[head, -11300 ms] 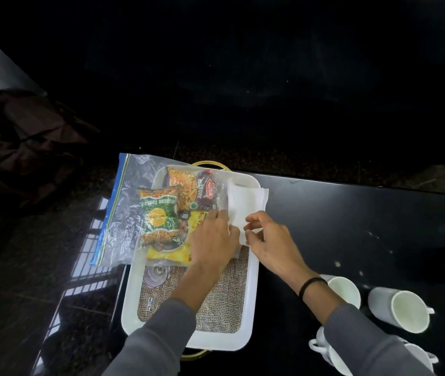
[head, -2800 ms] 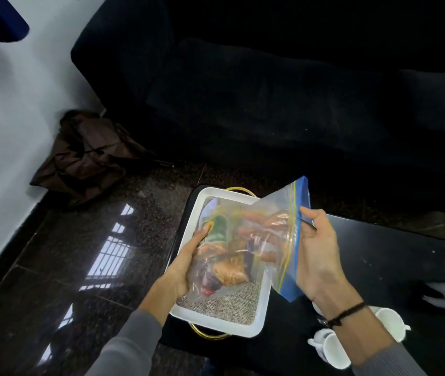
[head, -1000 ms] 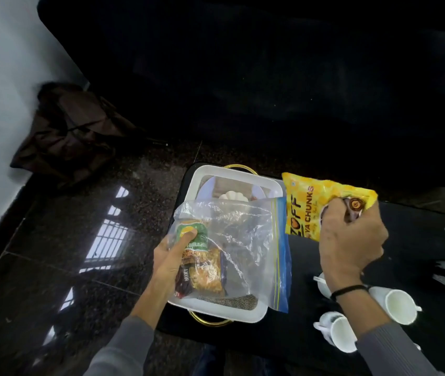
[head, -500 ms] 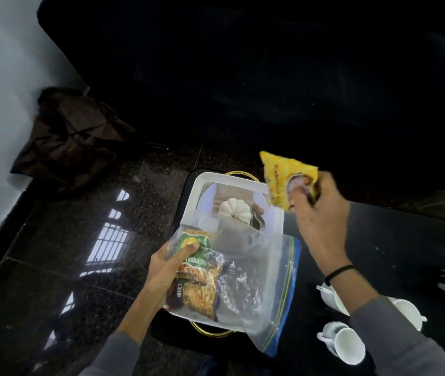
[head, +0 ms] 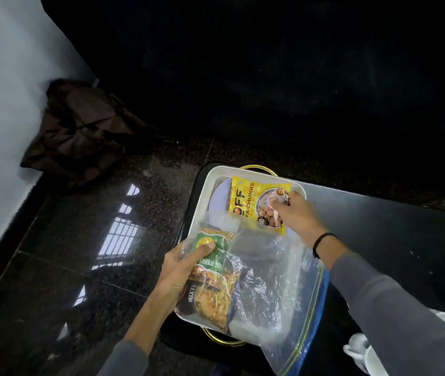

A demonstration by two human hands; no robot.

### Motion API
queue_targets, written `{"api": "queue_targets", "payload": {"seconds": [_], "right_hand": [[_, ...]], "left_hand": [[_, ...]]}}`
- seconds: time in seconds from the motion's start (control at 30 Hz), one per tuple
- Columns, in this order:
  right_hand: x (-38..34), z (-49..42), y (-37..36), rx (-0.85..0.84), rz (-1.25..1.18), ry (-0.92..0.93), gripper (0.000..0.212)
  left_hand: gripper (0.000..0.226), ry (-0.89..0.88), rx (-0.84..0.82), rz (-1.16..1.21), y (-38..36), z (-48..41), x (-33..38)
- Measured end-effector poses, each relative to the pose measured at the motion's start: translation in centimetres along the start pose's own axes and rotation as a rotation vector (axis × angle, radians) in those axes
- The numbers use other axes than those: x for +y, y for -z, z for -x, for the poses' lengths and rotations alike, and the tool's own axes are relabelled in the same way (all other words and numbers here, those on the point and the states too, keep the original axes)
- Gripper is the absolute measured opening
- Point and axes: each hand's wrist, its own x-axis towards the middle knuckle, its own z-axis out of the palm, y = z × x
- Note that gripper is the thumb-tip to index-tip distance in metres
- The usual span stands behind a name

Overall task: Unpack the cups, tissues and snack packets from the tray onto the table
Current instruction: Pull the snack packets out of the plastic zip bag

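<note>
A white tray (head: 202, 196) with gold handles sits at the left end of the black table (head: 384, 234). My left hand (head: 180, 270) grips a clear zip bag (head: 275, 289) above the tray's near half. Its thumb presses a green and orange snack packet (head: 213, 278) through the plastic. My right hand (head: 294, 213) pinches a yellow snack packet (head: 251, 202) by its right side, low over the tray's far end. White cups (head: 365, 351) show at the lower right, partly behind my right sleeve.
A dark brown bag (head: 80, 134) lies on the polished dark floor (head: 85, 240) by the white wall at the left. A black sofa fills the background beyond the table. The table's left edge runs just beside the tray.
My right hand has brought the yellow packet down from above the tray's far rim to lie low over the tray's far end. My left hand keeps its grip on the bag.
</note>
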Motion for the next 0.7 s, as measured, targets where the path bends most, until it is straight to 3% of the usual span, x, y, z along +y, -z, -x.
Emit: {"api": "queue_targets", "payload": {"seconds": [0.17, 0.27, 0.53, 0.6, 0.7], "right_hand": [[0.5, 3.2, 2.8, 0.114, 0.032, 0.060, 0.026], [0.3, 6.2, 4.5, 0.154, -0.005, 0.098, 0.008], [2.2, 14.9, 6.9, 0.514, -0.296, 0.169, 0.008], [2.8, 16.3, 7.2, 0.432, -0.403, 0.075, 0.010], [2.5, 18.1, 7.7, 0.021, -0.653, -0.077, 0.021]], "left_hand": [[0.036, 0.027, 0.041, 0.038, -0.9, 0.7, -0.2], [0.036, 0.056, 0.077, 0.083, -1.7, 1.8, -0.2], [0.023, 0.088, 0.138, 0.206, -3.6, 4.8, 0.6], [0.023, 0.088, 0.146, 0.228, -3.8, 5.3, 1.0], [0.026, 0.088, 0.160, 0.246, -4.1, 5.6, 1.3]]}}
